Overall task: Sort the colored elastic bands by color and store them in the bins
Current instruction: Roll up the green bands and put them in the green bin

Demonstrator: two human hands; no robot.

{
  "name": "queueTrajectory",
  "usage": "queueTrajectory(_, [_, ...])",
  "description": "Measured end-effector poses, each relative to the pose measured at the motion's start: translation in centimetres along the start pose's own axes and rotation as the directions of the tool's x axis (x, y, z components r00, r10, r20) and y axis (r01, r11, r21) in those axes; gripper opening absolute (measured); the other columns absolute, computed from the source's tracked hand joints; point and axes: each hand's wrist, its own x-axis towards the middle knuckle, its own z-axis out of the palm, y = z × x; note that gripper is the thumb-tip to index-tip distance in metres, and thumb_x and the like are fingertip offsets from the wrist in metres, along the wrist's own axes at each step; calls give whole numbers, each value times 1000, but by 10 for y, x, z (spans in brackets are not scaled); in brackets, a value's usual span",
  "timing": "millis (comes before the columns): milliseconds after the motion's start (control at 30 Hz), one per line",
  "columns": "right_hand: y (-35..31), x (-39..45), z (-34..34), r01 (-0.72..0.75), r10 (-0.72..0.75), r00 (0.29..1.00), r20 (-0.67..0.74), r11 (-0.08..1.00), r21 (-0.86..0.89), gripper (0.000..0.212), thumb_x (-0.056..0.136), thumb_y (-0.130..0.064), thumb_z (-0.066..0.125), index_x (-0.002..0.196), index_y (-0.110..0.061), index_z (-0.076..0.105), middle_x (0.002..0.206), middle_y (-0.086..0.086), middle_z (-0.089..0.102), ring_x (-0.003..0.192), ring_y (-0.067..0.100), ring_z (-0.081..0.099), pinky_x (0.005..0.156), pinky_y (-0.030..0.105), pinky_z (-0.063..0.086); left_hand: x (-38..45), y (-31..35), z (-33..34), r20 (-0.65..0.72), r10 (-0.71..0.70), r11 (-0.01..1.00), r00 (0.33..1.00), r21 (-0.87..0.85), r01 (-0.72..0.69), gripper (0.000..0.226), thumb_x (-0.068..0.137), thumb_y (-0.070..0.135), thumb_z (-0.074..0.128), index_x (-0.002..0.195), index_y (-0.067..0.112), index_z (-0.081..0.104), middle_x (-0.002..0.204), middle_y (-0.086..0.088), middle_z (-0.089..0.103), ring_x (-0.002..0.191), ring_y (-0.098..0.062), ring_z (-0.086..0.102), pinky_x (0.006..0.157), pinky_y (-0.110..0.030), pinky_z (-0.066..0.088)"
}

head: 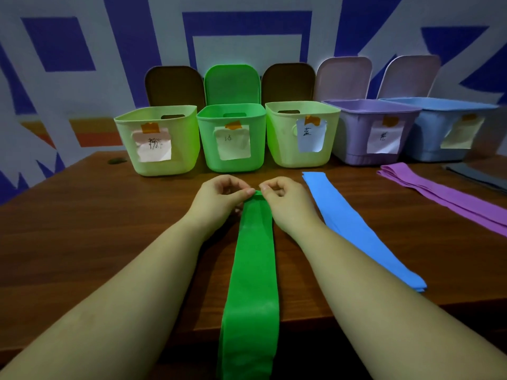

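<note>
**Green band pinched at its far end by both hands**

Green elastic band [253, 259] lies flat on the wooden table [82, 229], running lengthwise between the two forearms and hanging over the near edge. Its far end sits between the hands. The left hand [219, 200] pinches the left corner of that end between thumb and curled fingers, and the right hand [285, 201] pinches the right corner the same way, so the two thumbs almost meet over the band's end.

Just to the right of the right hand lies a blue elastic band [356, 229], flat and slanting away to the right. Farther right again, well apart from the hands, lies a purple elastic band [444, 196], with a dark grey band [477, 178] beyond it near the picture's edge.

Beyond the fingertips a row of five open bins stands along the wall, each with a taped paper label. Straight ahead of the left hand is the bright green bin [230, 154]; to its left a pale green bin [159, 160]; ahead of the right hand a second pale green bin [290, 149]; then, farther right, a purple bin [356, 138] and a blue bin [433, 133]. Lids lean upright behind them.
</note>
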Motion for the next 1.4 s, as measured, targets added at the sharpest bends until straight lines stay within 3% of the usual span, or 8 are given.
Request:
queueTrajectory(167, [-10, 4, 6, -75, 101, 989, 105, 971, -225, 32, 99, -27, 43, 111, -5, 63, 104, 10, 63, 86, 19, 50, 69, 26, 37, -2, -2, -2, 0, 2, 998, 1000, 65, -2, 7, 82, 13, 70, 81, 12, 63, 72, -2, 62, 58, -10, 53, 56, -18, 48])
queueTrajectory(333, [-34, 26, -18, -88, 221, 914, 341, 928, -363, 27, 97, -18, 46, 115, -3, 61, 96, 10, 59, 64, 12, 51, 62, 22, 46, -2, 1, -4, 9, -16, 1000, 1000, 15, 16, 6, 83, 11, 68, 85, 9, 63, 67, 1, 61, 51, -2, 55, 52, -16, 48])
queueTrajectory(467, [-19, 19, -35, -120, 175, 856, 486, 982, -142, 21, 98, -26, 48, 106, -15, 64, 91, 2, 66, 68, 10, 59, 64, 21, 48, -3, 2, -4, 32, -7, 1000, 999, 16, 6, 7, 82, 10, 70, 83, 11, 63, 67, 1, 61, 50, -1, 55, 53, -16, 48])
queueTrajectory(667, [5, 18, -26, -90, 37, 932, 360, 987, 132, 14, 92, -25, 58, 81, -25, 66, 71, -8, 68, 65, 4, 62, 57, 14, 50, 3, 1, -7, 62, 0, 1000, 998, 10, -1, 10, 80, 10, 71, 82, 15, 62, 77, -2, 63, 57, -5, 59, 58, -18, 50])
queueTrajectory(867, [12, 18, -28, 80, -126, 946, 297, 983, 163, 12, 86, -16, 66, 80, -26, 69, 73, -10, 69, 58, -3, 59, 57, 15, 47, 3, 1, -9, 103, -20, 999, 994, -44, 25, 13, 81, 7, 69, 87, 16, 63, 82, -4, 65, 64, -8, 61, 60, -18, 52])
queueTrajectory(1100, [13, 12, -30, 8, -129, 926, 354, 947, 322, 13, 85, -2, 63, 83, -13, 69, 72, -4, 70, 62, 0, 65, 55, 12, 48, 0, 4, -14, 214, -105, 994, 971, -19, 111, 18, 83, 12, 67, 99, 19, 66, 90, -3, 71, 71, -7, 65, 66, -19, 54])
queueTrajectory(1300, [18, 17, -25, 173, -147, 941, 306, 983, -61, 13, 82, -18, 72, 81, -31, 68, 89, -5, 70, 86, 11, 63, 84, 32, 51, -1, 1, -13, 144, -49, 946, 988, 323, 0, 7, 81, 22, 72, 85, 26, 68, 89, 7, 70, 84, -6, 64, 77, -21, 50])
queueTrajectory(1400, [18, 17, -21, 196, -140, 945, 296, 966, -167, 10, 81, -22, 73, 82, -31, 69, 88, -7, 67, 86, 12, 59, 85, 35, 51, 1, -2, -10, 133, -51, 906, 990, 423, -10, 9, 81, 24, 72, 81, 30, 67, 91, 8, 68, 89, -7, 61, 82, -23, 48])
